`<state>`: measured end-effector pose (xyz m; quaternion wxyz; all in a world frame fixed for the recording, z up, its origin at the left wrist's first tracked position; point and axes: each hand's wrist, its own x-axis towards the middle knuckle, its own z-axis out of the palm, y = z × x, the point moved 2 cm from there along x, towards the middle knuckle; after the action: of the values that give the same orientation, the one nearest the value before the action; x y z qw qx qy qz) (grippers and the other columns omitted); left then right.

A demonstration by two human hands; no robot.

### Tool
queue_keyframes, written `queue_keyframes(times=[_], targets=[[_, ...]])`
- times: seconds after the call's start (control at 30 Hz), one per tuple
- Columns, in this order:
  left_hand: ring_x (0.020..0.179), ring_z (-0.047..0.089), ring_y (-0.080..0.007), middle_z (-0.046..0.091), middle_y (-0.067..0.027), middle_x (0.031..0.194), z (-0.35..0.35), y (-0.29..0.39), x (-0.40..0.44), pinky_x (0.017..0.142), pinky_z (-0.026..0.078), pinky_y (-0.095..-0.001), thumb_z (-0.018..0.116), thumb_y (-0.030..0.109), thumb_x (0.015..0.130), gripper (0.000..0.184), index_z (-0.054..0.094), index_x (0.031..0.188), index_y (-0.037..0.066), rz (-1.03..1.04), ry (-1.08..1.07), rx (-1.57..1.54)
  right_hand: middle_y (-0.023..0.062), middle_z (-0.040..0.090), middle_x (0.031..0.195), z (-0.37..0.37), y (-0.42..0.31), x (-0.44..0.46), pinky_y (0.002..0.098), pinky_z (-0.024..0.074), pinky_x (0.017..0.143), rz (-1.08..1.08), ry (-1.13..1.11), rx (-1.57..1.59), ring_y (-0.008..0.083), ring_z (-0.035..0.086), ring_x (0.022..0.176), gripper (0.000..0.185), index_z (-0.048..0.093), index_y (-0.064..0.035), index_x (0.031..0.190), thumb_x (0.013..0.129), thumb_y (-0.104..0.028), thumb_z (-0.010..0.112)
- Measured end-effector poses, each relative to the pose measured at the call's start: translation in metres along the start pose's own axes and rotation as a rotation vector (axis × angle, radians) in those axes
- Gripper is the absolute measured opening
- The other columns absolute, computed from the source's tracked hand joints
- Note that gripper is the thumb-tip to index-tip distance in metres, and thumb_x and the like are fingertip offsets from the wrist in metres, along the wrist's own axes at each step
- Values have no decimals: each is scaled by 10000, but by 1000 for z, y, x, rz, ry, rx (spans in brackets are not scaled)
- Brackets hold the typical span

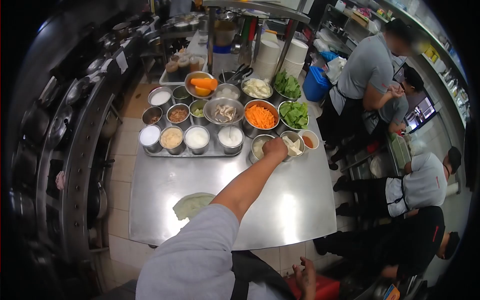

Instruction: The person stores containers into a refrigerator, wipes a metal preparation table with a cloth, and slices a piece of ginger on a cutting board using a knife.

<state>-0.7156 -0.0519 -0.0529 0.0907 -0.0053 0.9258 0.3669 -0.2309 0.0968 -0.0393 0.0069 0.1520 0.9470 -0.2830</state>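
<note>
Reaching over metal bowls [253,158], left hand [275,149] curls, grip unclear; right hand [305,281] spreads fingers.

Legible text: none | red lettering-like mark [385,90], grey shirt [367,57] at upper right: too small to read | red strip [436,235], black shirt [423,221] at lower right: unreadable | shelf packets [433,53]: print blurred, unreadable.
</note>
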Motion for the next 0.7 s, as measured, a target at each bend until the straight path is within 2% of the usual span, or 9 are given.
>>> queue_keyframes(times=[0.1,0.17,0.3,0.43,0.47,0.5,0.57,0.67,0.7], targets=[[1057,674,-316,710,-167,1098,0,4,-7,872,539,-409,555,205,870,283,721,1030,43,8,40,46,197,634,1069,3,14,1,403,500,856,-20,-11,11,323,622,986,444,577,12,1209,826,-133,751],[999,678,-349,707,-202,1042,3,8,-19,837,543,-427,562,192,861,251,707,993,36,145,71,-34,195,634,1073,0,24,3,402,500,859,-53,-34,23,322,622,988,444,576,11,1208,827,-138,752],[797,666,-341,692,-127,809,31,4,-110,731,514,-464,656,255,850,146,654,782,126,509,-68,-46,199,626,1062,-10,45,16,415,503,850,-107,-56,55,343,618,976,440,581,-1,1192,814,-141,759],[752,651,-317,689,-110,801,74,-11,-238,737,518,-431,776,334,786,242,678,876,131,547,-526,31,209,631,1075,-14,71,45,411,506,857,-207,-123,36,348,626,983,452,578,-9,1206,817,-154,757],[750,652,-315,693,-106,782,103,-33,-260,756,519,-421,761,312,806,200,718,861,124,763,-360,-138,203,639,1082,-18,70,55,413,513,844,-236,-138,33,347,634,979,439,586,-13,1197,820,-159,757],[793,662,-303,712,-111,863,99,-27,-283,768,517,-413,742,280,826,192,746,929,118,841,-345,2,203,639,1082,-18,76,65,413,513,844,-247,-150,44,347,634,979,439,586,-13,1197,820,-159,757],[867,667,-304,707,-142,966,78,-15,-298,790,522,-401,697,223,856,211,733,1020,96,597,-787,141,197,646,1079,-14,88,83,413,517,841,-379,-124,35,346,639,978,424,596,-15,1186,825,-167,756],[902,667,-317,696,-144,1027,46,-32,-291,802,524,-393,654,165,868,221,714,1065,84,459,-469,-24,202,646,1119,-26,71,106,426,504,887,-339,-208,35,368,622,1036,413,601,-21,1187,834,-177,748],[860,675,-248,696,-117,1015,26,-40,-285,784,540,-379,640,93,865,252,681,1114,90,479,-292,-190,200,641,1145,-29,63,111,438,488,927,-279,-277,38,389,600,1083,405,603,-27,1183,836,-181,743]])
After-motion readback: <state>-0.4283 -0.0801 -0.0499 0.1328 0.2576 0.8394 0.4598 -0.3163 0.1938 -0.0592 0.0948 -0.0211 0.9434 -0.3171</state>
